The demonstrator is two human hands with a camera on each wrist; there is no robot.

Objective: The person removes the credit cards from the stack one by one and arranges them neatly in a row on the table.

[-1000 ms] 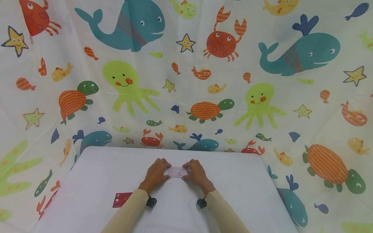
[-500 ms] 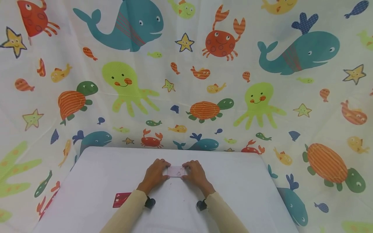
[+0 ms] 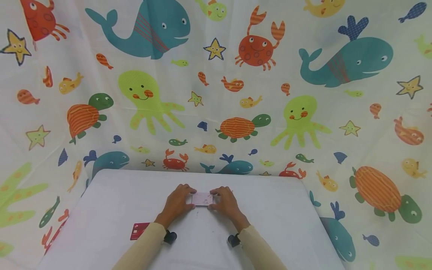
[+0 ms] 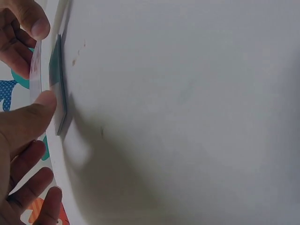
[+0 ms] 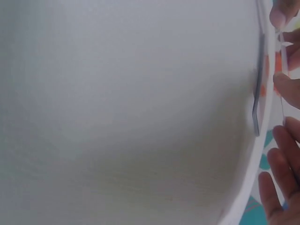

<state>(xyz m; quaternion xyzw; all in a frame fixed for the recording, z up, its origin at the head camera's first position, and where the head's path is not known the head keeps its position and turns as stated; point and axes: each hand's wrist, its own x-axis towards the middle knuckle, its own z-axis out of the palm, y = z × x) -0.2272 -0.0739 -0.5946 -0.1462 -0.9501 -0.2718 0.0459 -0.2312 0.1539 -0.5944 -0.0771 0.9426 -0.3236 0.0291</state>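
Note:
In the head view, both hands hold a small pale card with a pinkish print by its short ends, over the middle of the table. My left hand pinches the left end between thumb and fingers. At the right end, the thumb and fingers of my right hand do the same. The left wrist view shows the card raised, apart from a thin, flat, dark-edged slab lying on the white tabletop. That slab's kind is unclear; from the head it is mostly hidden under the card.
A red bank card lies on the white table beside the left forearm, partly covered by the sleeve. Behind the table hangs a curtain with printed sea animals. Dark wrist cameras sit under both wrists.
The pale card and both hands have shifted slightly to the left. The grip at both ends stays the same, and the red card has not moved.

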